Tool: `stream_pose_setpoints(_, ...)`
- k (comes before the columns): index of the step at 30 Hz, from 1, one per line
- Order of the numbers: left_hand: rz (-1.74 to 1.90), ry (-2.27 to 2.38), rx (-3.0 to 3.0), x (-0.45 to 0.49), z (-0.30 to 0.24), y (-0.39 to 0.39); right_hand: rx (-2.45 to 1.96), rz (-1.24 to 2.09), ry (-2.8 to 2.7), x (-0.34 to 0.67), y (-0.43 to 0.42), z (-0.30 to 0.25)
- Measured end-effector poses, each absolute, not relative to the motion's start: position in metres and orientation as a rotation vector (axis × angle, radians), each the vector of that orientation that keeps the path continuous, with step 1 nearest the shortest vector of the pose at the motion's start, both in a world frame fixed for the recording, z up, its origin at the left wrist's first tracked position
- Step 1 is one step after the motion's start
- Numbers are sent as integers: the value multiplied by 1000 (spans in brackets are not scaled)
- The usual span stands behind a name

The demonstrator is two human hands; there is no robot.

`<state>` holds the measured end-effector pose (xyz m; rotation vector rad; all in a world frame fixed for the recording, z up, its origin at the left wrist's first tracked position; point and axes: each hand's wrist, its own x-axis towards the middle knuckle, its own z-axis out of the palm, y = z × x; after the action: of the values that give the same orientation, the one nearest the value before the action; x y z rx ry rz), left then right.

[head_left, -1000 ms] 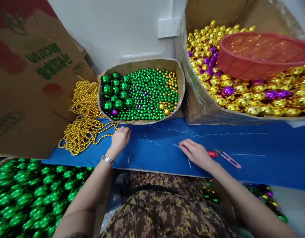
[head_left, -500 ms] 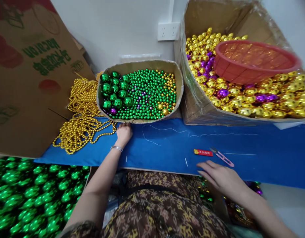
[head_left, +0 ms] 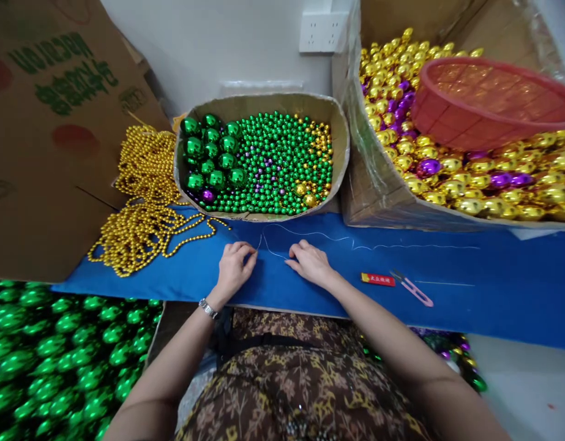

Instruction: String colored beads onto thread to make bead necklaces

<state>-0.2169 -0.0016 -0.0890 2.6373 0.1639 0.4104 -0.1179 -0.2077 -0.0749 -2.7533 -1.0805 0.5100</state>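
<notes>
A thin white thread (head_left: 310,233) lies in a loose curve on the blue cloth, in front of the box of small beads. My left hand (head_left: 234,267) is closed in a pinch, with a fine pale strand rising from its fingertips. To its right, my right hand (head_left: 311,263) pinches the near end of the thread, palm down just above the cloth. A short gap separates the two hands. Pink-handled thread snips (head_left: 416,290) and a small red packet (head_left: 377,279) rest to the right of my right hand.
A cardboard box (head_left: 344,138) of green, gold and purple beads stands at the back. Gold bead strings (head_left: 133,236) lie left, by a tall carton (head_left: 38,202). A larger box (head_left: 362,196) holds gold beads and a red basket (head_left: 479,116). Large green beads (head_left: 66,349) sit lower left.
My left hand has come away from the bead box edge, nearer to me, and pinches a strand. My right hand has moved left from beside the packet to the thread's end.
</notes>
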Motion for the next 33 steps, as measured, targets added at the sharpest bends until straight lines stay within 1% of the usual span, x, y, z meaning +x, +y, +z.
stream_pose_setpoints(6, 379, -16, 2327, -210, -64, -22, -2702, 507, -1287, -123, -207, -71)
stream_pose_setpoints(11, 131, -5, 2082, -198, -53, -39, -2630, 450, -1516, -141, -221, -43)
stream_pose_setpoints(13, 30, -10, 1932, -192, -55, -42, -2563, 306, -1663, -148, -227, -31)
stream_pose_setpoints(15, -61, -21, 1799, -189, -58, -45, -2465, 91, -1756, -149, -232, -21)
stream_pose_setpoints(17, -123, -25, 1705, -188, -57, -47, -2394, -82, -1712, -144, -236, -16)
stream_pose_setpoints(19, -163, -29, 1633, -189, -53, -48, -2360, -164, -1620, -135, -240, -15)
stream_pose_setpoints(24, -226, -11, 1557, -193, -43, -50, -2345, -205, -1571, -118, -243, -21)
stream_pose_setpoints(29, -317, 46, 1583, -195, -40, -50, -2465, -205, -1628, -119, -239, -21)
stream_pose_setpoints(33, -172, 37, 1738, -196, -39, -50, -2532, -169, -1559, -121, -236, -20)
